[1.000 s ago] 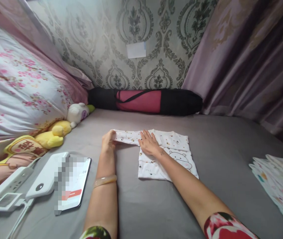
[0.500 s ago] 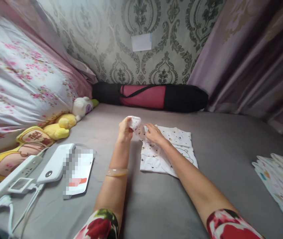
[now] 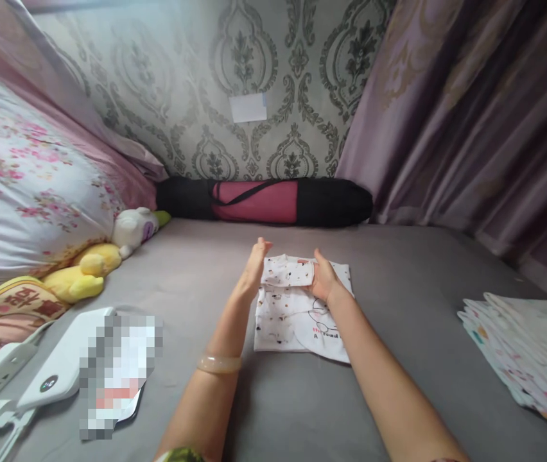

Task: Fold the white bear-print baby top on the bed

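A small white printed garment (image 3: 276,327) with a bear drawing lies folded on the grey bedsheet. One sleeve (image 3: 287,272) is laid sideways across its upper part. My left hand (image 3: 255,264) stands on edge at the garment's left side, fingers stretched out and nothing held. At the sleeve's cuff is my right hand (image 3: 325,277), thumb raised and apart from the fingers. The fingers of that hand are partly hidden by the cuff, and no grip shows.
A stack of folded pale clothes (image 3: 519,353) lies at the right. On the left are a white power bank (image 3: 56,366), a power strip (image 3: 1,372), a blurred-out flat object and plush toys (image 3: 81,276). A black and red long bag (image 3: 254,200) lies along the wall.
Both hands let go of the bunched sleeve, which now lies flat across the garment. My hands have moved apart to its two ends. The view has shifted right and up.
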`<act>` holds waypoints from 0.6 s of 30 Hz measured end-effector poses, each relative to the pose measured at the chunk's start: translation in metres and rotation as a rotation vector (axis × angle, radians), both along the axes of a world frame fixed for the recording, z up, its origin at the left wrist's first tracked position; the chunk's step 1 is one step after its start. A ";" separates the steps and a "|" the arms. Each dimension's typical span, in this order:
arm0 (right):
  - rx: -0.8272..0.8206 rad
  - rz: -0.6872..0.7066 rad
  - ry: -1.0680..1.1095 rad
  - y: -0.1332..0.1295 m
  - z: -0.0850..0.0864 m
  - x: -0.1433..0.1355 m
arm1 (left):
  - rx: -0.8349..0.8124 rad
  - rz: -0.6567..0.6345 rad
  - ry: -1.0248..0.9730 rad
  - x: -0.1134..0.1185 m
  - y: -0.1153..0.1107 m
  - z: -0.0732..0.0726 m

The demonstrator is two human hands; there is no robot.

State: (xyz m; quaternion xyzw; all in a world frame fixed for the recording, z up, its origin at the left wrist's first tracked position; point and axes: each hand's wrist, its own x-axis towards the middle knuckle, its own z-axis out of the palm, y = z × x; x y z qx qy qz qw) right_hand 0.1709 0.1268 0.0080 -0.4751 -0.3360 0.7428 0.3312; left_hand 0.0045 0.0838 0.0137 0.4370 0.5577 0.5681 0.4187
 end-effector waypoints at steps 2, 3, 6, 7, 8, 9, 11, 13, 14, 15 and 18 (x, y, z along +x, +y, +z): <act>0.038 -0.035 -0.028 0.002 -0.004 -0.002 | -0.043 0.121 0.073 -0.016 -0.002 -0.002; 0.059 -0.065 -0.037 0.002 -0.006 -0.003 | -0.075 0.155 0.117 -0.023 -0.004 -0.002; 0.109 -0.145 -0.084 0.003 -0.009 -0.003 | -0.177 0.073 0.238 -0.034 -0.011 -0.003; 0.122 -0.149 -0.110 0.003 -0.009 -0.002 | -0.196 0.009 0.273 -0.034 -0.012 -0.004; 0.143 -0.141 -0.134 0.003 -0.008 -0.001 | -0.202 -0.049 0.312 -0.032 -0.013 -0.005; 0.176 -0.127 -0.157 0.004 -0.008 0.001 | -0.197 -0.093 0.351 -0.029 -0.014 -0.008; 0.265 -0.092 -0.208 0.004 -0.006 0.006 | -0.162 -0.131 0.424 -0.021 -0.012 -0.014; 0.361 -0.072 -0.287 0.005 -0.007 0.011 | -0.119 -0.124 0.492 -0.014 -0.007 -0.023; 0.404 -0.067 -0.340 0.006 -0.008 0.013 | -0.100 -0.117 0.524 -0.012 -0.004 -0.028; 0.443 -0.063 -0.399 0.008 -0.009 0.016 | -0.079 -0.114 0.559 -0.010 -0.001 -0.033; 0.610 -0.036 -0.626 0.012 -0.015 0.021 | -0.036 -0.122 0.671 -0.007 0.004 -0.044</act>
